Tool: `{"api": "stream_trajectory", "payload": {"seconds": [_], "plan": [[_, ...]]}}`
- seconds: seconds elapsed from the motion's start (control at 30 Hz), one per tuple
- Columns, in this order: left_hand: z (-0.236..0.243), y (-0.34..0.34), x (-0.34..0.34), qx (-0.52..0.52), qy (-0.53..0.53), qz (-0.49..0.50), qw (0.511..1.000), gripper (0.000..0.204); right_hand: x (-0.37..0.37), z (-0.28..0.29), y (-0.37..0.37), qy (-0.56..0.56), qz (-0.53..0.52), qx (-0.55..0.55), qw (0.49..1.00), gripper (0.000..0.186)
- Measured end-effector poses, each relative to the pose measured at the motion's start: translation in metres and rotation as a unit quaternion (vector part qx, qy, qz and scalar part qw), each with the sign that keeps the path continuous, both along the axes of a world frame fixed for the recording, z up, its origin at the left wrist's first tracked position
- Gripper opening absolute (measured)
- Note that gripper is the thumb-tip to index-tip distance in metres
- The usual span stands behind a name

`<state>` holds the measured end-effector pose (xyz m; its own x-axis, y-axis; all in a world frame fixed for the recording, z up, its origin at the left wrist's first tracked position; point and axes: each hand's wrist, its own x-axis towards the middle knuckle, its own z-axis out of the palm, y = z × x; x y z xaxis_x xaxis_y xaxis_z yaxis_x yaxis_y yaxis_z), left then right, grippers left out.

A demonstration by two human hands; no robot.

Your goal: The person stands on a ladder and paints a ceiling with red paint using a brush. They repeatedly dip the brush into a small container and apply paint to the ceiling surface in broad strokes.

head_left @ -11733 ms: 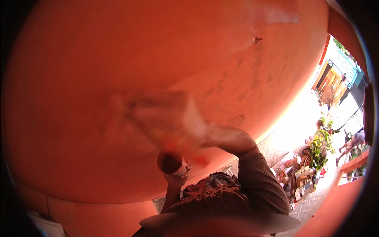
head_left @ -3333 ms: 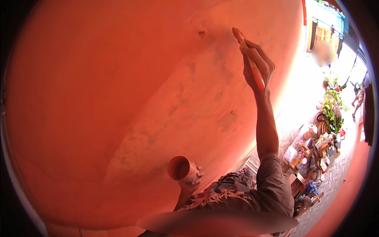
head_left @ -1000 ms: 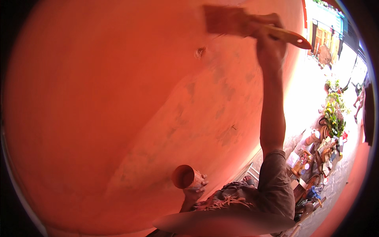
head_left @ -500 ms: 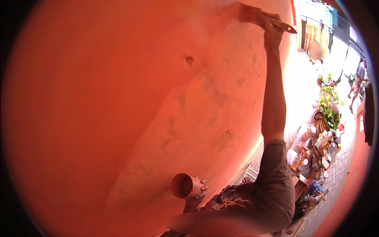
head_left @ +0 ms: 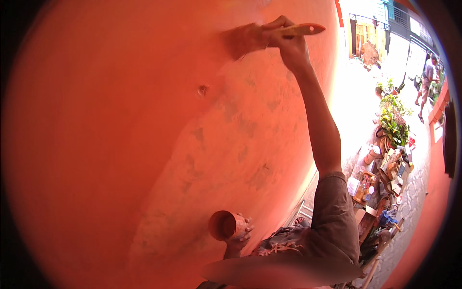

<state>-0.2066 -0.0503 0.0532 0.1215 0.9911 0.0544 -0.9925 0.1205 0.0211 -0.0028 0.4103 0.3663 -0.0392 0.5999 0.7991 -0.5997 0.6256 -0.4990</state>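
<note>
My right hand clamps the wide wooden-handled paintbrush overhead; I should stroke evenly across the orange plaster wall. Left hand grips the paint-smeared round cup low.

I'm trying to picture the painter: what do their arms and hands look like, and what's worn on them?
Both hands are bare, with no gloves. The right hand tops a long bare forearm that runs down to a loose grey-brown short sleeve. The left hand shows only fingers and wrist, smeared with orange paint; its arm is hidden.
</note>
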Motion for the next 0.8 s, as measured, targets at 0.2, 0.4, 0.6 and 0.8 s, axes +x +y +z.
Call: {"api": "stream_trajectory", "payload": {"seconds": [0.2, 0.4, 0.6, 0.8], "plan": [[-0.001, -0.001, -0.003, -0.004, 0.003, -0.01, 1.0, 0.071, 0.05, -0.026, 0.161, 0.046, -0.364, -0.07, 0.928, 0.017], [-0.003, 0.0, 0.002, -0.006, -0.018, -0.004, 1.0, 0.071, -0.017, -0.021, 0.07, -0.013, -0.458, 0.108, 0.882, 0.013], [0.01, 0.002, 0.014, 0.002, -0.022, -0.003, 1.0, 0.071, 0.02, -0.026, -0.082, -0.08, -0.116, 0.019, 0.99, 0.009], [0.038, 0.041, 0.04, 0.023, -0.007, -0.014, 1.0, 0.071, 0.08, -0.083, -0.079, 0.129, 0.14, -0.207, 0.96, 0.018]]}}
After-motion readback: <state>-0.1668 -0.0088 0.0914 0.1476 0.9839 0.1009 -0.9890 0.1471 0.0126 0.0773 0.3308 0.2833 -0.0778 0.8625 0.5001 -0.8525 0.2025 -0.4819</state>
